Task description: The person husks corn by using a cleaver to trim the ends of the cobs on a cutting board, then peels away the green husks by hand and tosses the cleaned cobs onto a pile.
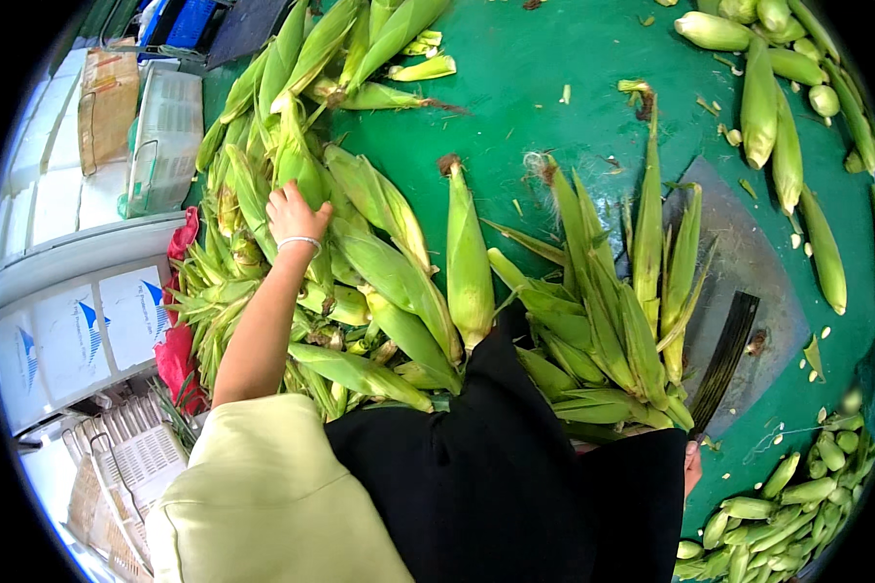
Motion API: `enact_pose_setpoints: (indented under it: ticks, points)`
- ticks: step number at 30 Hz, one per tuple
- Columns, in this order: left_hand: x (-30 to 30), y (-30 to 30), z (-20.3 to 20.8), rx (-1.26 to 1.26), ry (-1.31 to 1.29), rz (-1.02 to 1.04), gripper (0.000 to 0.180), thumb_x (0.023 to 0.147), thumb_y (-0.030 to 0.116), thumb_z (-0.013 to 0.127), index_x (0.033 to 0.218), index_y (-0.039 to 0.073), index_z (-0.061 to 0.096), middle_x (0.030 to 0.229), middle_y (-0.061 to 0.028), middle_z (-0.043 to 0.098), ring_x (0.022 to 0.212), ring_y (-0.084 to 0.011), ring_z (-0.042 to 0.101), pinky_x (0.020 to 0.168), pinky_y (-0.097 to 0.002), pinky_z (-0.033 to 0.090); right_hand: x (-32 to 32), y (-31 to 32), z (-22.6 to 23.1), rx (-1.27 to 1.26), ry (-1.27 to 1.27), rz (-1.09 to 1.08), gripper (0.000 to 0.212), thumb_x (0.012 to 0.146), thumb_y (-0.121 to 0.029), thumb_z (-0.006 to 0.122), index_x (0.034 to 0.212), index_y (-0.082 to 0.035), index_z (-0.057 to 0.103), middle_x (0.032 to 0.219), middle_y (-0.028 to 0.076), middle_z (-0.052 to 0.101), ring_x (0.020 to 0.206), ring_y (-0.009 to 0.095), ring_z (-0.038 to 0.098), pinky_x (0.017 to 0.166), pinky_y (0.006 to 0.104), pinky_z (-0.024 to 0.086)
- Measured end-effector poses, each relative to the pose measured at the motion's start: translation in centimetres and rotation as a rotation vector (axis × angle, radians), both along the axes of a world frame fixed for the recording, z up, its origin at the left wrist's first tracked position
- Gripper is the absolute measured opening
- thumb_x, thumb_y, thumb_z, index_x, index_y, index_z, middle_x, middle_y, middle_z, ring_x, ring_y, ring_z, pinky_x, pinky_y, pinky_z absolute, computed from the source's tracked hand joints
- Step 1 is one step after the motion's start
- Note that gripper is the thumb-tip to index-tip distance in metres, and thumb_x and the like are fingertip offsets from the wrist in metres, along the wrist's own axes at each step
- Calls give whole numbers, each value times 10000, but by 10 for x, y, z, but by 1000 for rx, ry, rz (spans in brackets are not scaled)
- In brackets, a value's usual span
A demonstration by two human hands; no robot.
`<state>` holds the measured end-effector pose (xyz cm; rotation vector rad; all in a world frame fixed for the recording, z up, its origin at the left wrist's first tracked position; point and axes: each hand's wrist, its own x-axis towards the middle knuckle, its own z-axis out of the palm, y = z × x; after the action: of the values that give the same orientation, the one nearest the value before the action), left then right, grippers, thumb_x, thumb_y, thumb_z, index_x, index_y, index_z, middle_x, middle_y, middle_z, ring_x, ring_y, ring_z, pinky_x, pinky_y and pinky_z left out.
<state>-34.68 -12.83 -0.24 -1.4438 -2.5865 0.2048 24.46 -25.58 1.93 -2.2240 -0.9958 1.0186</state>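
"Over the left-hand heap, what does the grip have?"

"Left hand (297,216): fingers bent onto the lower part of a leafy ear of corn (299,160), thumb out to the side. Cannot tell whether it is clasping the ear or only resting on it."

"And the right?"

"Right hand (692,468) mostly hidden behind black cloth (642,496). It sits by the lower end of a long dark strip (727,360). Cannot tell whether it grasps that, or anything."

"Best way with the ear?"

"My judgement: bring the thumb across and clasp the thick part; loose leaves would likely slip or tear. Ears overlap here, so ease it out lengthwise, slowly, lest neighbours drag along. Treat the strip as sharp, since its edge cannot be made out."

"Outward from there?"

"Heap of leafy corn (384,257) around the left hand, on a green desk (525,87). Rightward, a single ear (469,267), then a leafy bundle (593,321). Beyond it, a grey sheet (766,262) under the strip. Far right: trimmer-looking ears (758,107) above, another pile (778,525) below. Far left: pale crate (168,136), white boxes (126,325) with blue marks."
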Motion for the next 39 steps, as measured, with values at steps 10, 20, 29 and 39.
enact_pose_setpoints:
  ticks: [10, 20, 29, 39]
  points:
    - [22, 25, 55, 321, -1404, 806, 524, 697, 222, 703, 1069, -88, 502, 871, -149, 601, 701, -239, 602, 610, -348, 522, -15, 10, 5, 25, 9, -105, 386, 925, -348, 424, 883, 23, 520, 627, 13, 399, 600, 119, 328, 519, 284, 271]
    - [321, 137, 52, -530, -735, -1059, 794, 621, 183, 698, 1305, 52, 316, 1134, -228, 452, 991, -383, 515, 860, -392, 438, 0, 41, 30, 181, 205, -181, 289, 908, -286, 470, 868, -7, 533, 543, -4, 439, 489, 96, 399, 446, 260, 348]
    - [397, 139, -7, -541, -410, -1320, 677, 687, 384, 684, 1215, 67, 400, 1045, -207, 545, 923, -352, 565, 758, -431, 466, 27, 37, -59, 23, 130, -225, 474, 903, -450, 440, 699, -22, 454, 530, 78, 410, 471, 152, 396, 463, 309, 334]
    - [367, 135, 1, -509, -208, -1256, 529, 743, 444, 625, 1087, 81, 453, 850, -178, 603, 733, -364, 597, 602, -436, 486, 23, 87, 62, 993, 575, -339, 453, 807, -503, 529, 700, -65, 486, 541, 22, 440, 421, 93, 374, 371, 225, 280]
